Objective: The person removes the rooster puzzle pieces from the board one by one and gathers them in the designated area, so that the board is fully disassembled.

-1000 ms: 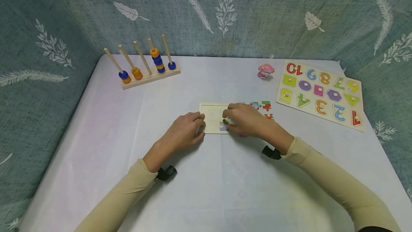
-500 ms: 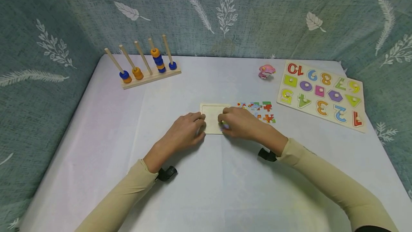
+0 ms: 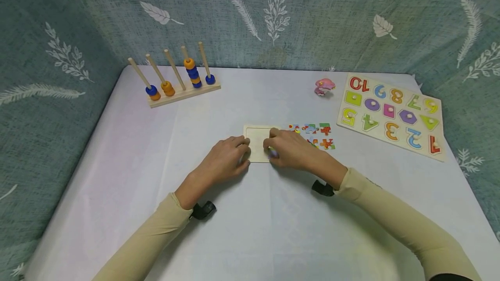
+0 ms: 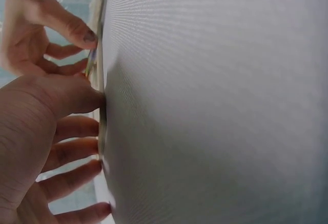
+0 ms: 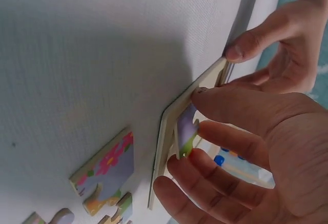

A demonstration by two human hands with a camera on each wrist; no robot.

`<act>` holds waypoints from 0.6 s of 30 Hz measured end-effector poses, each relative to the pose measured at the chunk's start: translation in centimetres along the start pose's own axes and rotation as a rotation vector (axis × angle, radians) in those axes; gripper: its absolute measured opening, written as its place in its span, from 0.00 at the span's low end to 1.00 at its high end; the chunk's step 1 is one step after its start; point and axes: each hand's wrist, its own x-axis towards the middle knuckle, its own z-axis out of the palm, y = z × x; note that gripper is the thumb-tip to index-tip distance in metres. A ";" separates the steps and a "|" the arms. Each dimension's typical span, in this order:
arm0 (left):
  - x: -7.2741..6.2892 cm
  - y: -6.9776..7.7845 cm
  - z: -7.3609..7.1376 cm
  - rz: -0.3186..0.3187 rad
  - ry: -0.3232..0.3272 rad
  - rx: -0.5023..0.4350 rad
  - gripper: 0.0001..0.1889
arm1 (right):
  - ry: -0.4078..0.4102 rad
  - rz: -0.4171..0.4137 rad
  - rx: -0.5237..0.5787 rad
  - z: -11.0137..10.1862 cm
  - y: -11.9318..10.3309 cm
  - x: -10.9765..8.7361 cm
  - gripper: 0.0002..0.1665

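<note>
A pale wooden puzzle tray [image 3: 258, 135] lies flat on the white cloth, its recessed left part bare. My left hand [image 3: 224, 155] holds the tray by its left edge, thumb at the near corner and fingers spread along the side. Over the tray's right part, my right hand [image 3: 293, 150] pinches a lilac and green jigsaw piece [image 5: 187, 131] between thumb and fingers. The right wrist view shows this piece tilted against the tray, inside its rim. In the head view the right hand mostly hides it. Beside the tray lie several loose jigsaw pieces [image 3: 325, 129].
A wooden peg stacker [image 3: 183, 94] with orange and blue rings stands at the back left. A small pink toy figure [image 3: 324, 86] sits at the back. On the right lies a number and shape board [image 3: 390, 116]. Patterned green cloth walls [image 3: 234, 21] surround the table.
My right hand has moved slightly left over the tray with the jigsaw piece, uncovering more loose pieces on the right. My left hand has stayed at the tray's edge.
</note>
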 end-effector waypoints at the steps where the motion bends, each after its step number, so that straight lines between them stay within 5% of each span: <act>1: 0.0 0.0 0.0 0.000 0.000 0.000 0.10 | 0.001 0.004 -0.001 0.0 0.0 0.0 0.11; 18: 0.0 0.1 -0.1 -0.002 0.001 0.003 0.10 | 0.058 0.011 -0.036 0.6 -0.6 -0.3 0.12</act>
